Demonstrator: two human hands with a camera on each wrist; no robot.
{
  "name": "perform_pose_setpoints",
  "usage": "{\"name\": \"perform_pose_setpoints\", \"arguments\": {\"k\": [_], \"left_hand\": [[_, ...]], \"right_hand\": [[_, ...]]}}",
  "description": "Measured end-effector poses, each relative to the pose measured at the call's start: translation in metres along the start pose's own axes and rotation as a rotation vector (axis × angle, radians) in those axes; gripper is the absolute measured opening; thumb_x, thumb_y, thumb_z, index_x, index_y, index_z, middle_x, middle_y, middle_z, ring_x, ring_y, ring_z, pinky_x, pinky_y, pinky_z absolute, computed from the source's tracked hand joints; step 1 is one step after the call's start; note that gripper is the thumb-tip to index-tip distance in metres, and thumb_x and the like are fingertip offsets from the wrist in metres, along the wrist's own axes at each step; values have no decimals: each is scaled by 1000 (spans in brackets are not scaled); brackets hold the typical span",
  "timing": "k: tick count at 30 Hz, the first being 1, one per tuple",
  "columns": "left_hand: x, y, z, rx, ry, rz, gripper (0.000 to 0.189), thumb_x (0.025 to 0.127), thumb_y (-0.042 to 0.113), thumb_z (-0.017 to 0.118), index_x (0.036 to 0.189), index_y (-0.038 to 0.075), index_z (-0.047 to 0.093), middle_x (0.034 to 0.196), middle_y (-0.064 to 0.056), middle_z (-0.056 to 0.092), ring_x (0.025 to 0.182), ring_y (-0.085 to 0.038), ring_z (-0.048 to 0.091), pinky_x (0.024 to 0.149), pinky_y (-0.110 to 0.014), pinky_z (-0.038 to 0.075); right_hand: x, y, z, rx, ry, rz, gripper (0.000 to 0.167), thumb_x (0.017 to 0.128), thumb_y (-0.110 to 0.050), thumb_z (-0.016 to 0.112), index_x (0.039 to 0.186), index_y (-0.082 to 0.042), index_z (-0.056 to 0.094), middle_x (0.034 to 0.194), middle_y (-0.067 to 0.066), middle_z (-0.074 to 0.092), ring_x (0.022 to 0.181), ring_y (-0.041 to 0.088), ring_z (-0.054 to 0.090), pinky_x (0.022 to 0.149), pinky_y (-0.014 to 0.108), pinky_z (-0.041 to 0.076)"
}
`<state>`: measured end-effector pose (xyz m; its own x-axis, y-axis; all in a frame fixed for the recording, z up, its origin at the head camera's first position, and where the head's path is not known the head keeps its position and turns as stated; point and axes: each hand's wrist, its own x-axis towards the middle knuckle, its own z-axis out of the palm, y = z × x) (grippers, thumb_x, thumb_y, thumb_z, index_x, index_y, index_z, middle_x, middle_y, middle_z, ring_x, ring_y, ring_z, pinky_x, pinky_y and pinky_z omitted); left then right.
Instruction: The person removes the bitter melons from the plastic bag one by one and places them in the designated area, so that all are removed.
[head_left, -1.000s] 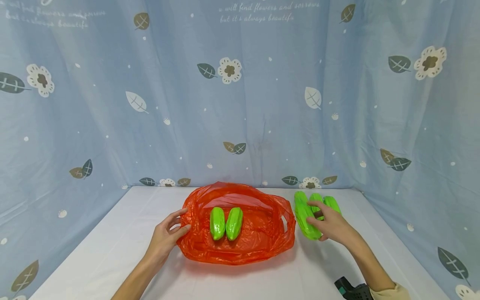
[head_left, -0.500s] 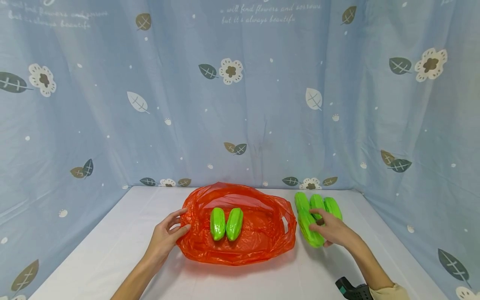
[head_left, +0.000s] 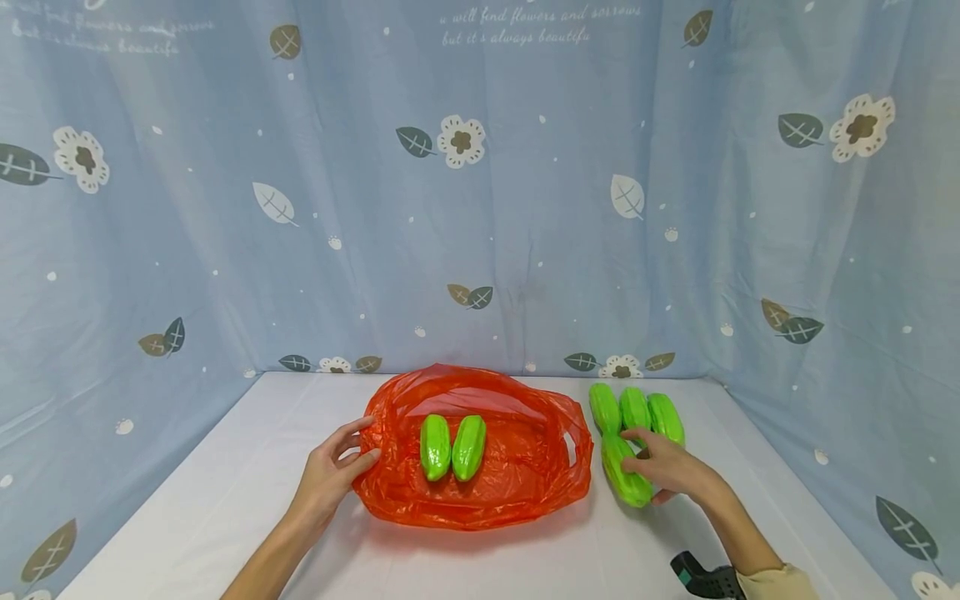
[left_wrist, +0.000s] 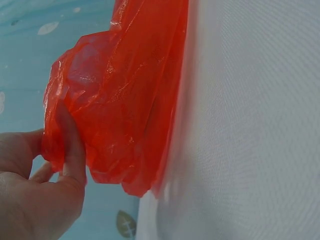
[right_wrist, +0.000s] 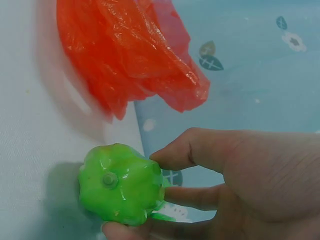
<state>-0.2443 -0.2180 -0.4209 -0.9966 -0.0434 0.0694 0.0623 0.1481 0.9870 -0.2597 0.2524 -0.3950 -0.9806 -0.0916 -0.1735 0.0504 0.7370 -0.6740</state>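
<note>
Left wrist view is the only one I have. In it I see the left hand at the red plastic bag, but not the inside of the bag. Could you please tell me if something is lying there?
Observer: Yes, the head view shows two green cucumber-like vegetables side by side in the red plastic bag.
Operator: Thank you. Is something held on the other side, please?
Observer: Yes, the right hand holds another such vegetable.
Operator: And are there more of them outside the bag?
Observer: Yes, three others lie side by side on the white tabletop, beyond the held one.
</note>
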Motion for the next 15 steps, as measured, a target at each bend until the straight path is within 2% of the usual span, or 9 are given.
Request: {"name": "perform_pose_setpoints", "arguments": {"k": [15], "left_hand": [[1, -1, 0, -9, -5, -9, 57, 89, 22, 73, 141, 20, 50, 130, -16, 54, 98, -7, 68, 75, -28, 59]], "right_hand": [[3, 5, 2, 27, -18, 29, 62, 89, -19, 64, 142, 1, 40, 117, 25, 61, 84, 21, 64, 53, 37, 58]]}}
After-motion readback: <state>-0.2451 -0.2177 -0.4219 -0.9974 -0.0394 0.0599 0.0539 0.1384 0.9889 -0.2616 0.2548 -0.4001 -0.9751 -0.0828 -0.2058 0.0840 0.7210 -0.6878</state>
